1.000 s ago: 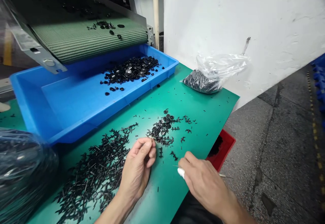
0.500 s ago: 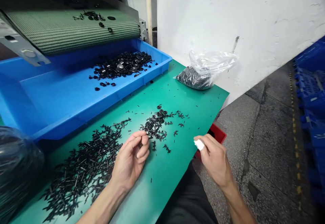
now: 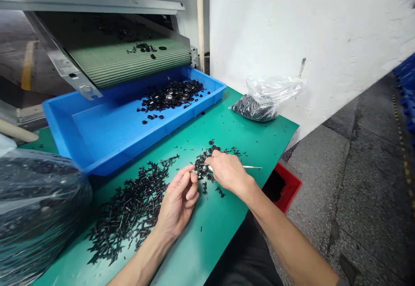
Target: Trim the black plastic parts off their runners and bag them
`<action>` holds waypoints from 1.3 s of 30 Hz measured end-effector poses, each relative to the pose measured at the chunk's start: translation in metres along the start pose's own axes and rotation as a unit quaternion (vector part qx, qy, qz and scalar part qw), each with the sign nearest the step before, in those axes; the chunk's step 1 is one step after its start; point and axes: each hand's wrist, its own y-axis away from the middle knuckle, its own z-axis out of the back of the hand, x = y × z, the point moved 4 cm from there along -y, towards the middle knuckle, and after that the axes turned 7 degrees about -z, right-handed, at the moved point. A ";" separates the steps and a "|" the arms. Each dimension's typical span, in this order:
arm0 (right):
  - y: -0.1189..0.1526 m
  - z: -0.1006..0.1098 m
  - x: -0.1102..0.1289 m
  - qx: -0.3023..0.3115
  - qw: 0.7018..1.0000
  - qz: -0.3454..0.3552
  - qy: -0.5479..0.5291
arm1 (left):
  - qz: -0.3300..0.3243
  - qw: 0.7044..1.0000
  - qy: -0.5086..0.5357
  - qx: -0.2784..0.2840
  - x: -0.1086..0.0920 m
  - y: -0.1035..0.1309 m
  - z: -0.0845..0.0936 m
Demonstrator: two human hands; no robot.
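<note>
My left hand (image 3: 181, 199) is closed in a pinch above the green tabletop (image 3: 207, 234). What its fingertips hold is too small to make out. Close beside it, my right hand (image 3: 228, 171) is closed around a thin, pale, slender tool (image 3: 252, 167). One end sticks out behind the hand, and a fine tip points at the left fingertips. Something white shows at the right thumb. Beneath the hands lies a cluster of small black plastic parts (image 3: 205, 152). A larger heap of branched black pieces (image 3: 129, 206) spreads left of my left hand.
A blue tray (image 3: 106, 147) with round black parts (image 3: 175, 95) stands under a green conveyor belt (image 3: 136, 69). A clear bag of black parts (image 3: 256, 106) lies at the back right. A large filled plastic bag (image 3: 39, 216) is at left. Below the table's right edge sits a red bin (image 3: 293, 186).
My right hand has moved left from beyond the table edge to my left fingertips, and the slender tool now shows. My left hand keeps its pinch. The view has shifted, showing more on the left.
</note>
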 end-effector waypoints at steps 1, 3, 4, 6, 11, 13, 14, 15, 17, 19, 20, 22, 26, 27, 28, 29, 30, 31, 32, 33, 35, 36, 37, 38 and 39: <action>-0.001 0.000 -0.001 0.002 1.000 0.002 -0.004 | -0.001 1.000 0.003 0.002 0.000 0.000 0.000; 0.000 0.001 -0.003 -0.001 1.000 0.005 -0.022 | -0.001 1.000 0.004 -0.003 0.001 0.000 0.000; 0.002 0.003 -0.004 -0.005 0.999 0.005 -0.035 | 0.001 1.000 -0.003 -0.007 0.001 0.001 0.000; 0.008 0.006 -0.006 -0.019 0.997 0.009 -0.069 | 0.002 0.999 -0.037 -0.011 0.003 0.003 -0.002; 0.024 0.013 0.000 -0.035 0.985 0.034 -0.167 | -0.011 0.992 -0.125 0.014 0.007 0.004 -0.004; 0.027 0.013 0.003 -0.037 0.980 0.027 -0.194 | -0.011 0.990 -0.140 0.019 0.008 0.005 -0.003; 0.029 0.012 0.003 -0.042 0.978 0.018 -0.203 | -0.011 0.989 -0.144 0.018 0.009 0.005 -0.001; 0.030 0.011 0.003 -0.052 0.976 0.006 -0.209 | -0.015 0.989 -0.147 0.014 0.008 0.005 0.000; 0.032 0.011 0.001 -0.079 0.973 -0.017 -0.218 | -0.028 0.986 -0.163 0.003 0.007 0.005 0.001; 0.035 0.011 -0.001 -0.102 0.969 -0.034 -0.222 | -0.041 0.981 -0.188 -0.013 0.005 0.005 0.002; 0.036 0.011 -0.002 -0.110 0.968 -0.040 -0.224 | -0.045 0.978 -0.203 -0.022 0.004 0.006 0.001; 0.038 0.013 -0.002 -0.113 0.964 -0.040 -0.237 | -0.044 0.972 -0.229 -0.031 0.003 0.008 -0.001; 0.040 0.015 0.003 -0.057 0.949 -0.017 -0.309 | -0.063 0.954 -0.291 0.029 0.001 0.011 -0.007; 0.041 0.015 0.004 -0.038 0.943 -0.017 -0.330 | -0.068 0.949 -0.304 0.047 0.001 0.012 -0.008; 0.041 0.015 0.004 -0.024 0.936 -0.020 -0.352 | -0.072 0.945 -0.315 0.058 0.000 0.013 -0.009; 0.042 0.014 0.004 -0.015 0.928 -0.025 -0.372 | -0.071 0.941 -0.325 0.061 0.000 0.013 -0.008; 0.043 0.013 0.003 -0.011 0.921 -0.030 -0.389 | -0.069 0.938 -0.335 0.061 0.000 0.014 -0.007; 0.045 0.012 0.003 -0.007 0.915 -0.033 -0.403 | -0.068 0.935 -0.344 0.059 0.000 0.014 -0.007; 0.046 0.011 0.003 -0.003 0.910 -0.034 -0.412 | -0.065 0.933 -0.350 0.058 0.000 0.014 -0.006; 0.048 0.010 0.003 -0.002 0.908 -0.035 -0.418 | -0.061 0.932 -0.352 0.059 0.000 0.015 -0.006; 0.050 0.009 0.003 -0.005 0.908 -0.035 -0.417 | -0.055 0.932 -0.351 0.065 -0.001 0.017 -0.007; 0.051 0.009 0.003 -0.013 0.910 -0.035 -0.412 | -0.054 0.932 -0.353 0.068 -0.001 0.017 -0.007; 0.052 0.010 0.003 -0.021 0.913 -0.035 -0.405 | -0.054 0.930 -0.355 0.072 -0.001 0.018 -0.007; 0.053 0.010 0.003 -0.031 0.917 -0.034 -0.396 | -0.056 0.929 -0.358 0.074 -0.001 0.018 -0.007; 0.054 0.011 0.003 -0.041 0.921 -0.032 -0.387 | -0.057 0.929 -0.358 0.074 -0.001 0.018 -0.006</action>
